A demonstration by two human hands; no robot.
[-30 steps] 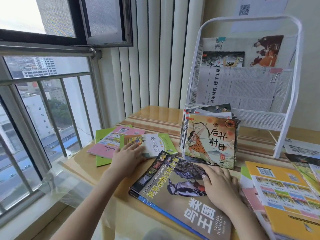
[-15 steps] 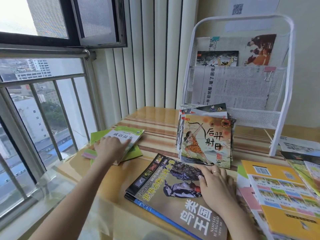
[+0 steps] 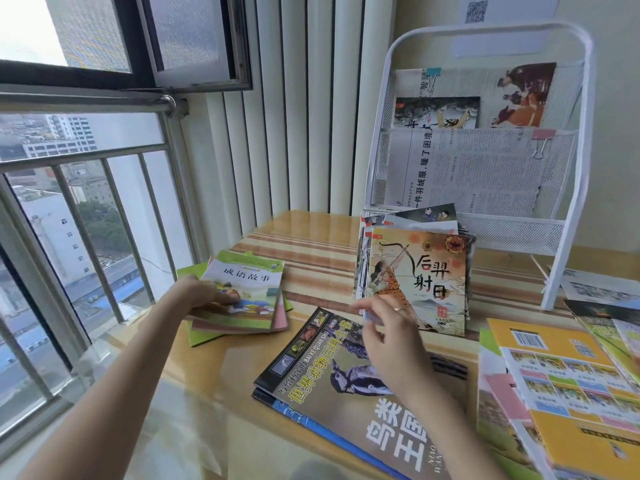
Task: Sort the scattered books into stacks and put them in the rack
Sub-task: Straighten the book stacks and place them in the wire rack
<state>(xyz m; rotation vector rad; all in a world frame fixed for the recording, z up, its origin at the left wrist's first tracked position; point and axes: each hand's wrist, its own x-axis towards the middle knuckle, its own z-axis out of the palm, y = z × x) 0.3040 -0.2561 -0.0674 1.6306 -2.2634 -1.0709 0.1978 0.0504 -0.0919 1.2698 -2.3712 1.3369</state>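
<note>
While left hand (image 3: 202, 294) grips booklets (image 3: 242, 296).

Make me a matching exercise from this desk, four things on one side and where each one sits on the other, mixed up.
Things:
1. archer picture book
2. bird magazine
3. newspaper
4. green storybook

Places:
A. in the white rack
B. top of the small stack held by the left hand
C. flat at the near table edge
D. top of the pile before the rack

Pairs: 1-D, 2-C, 3-A, 4-B
</note>
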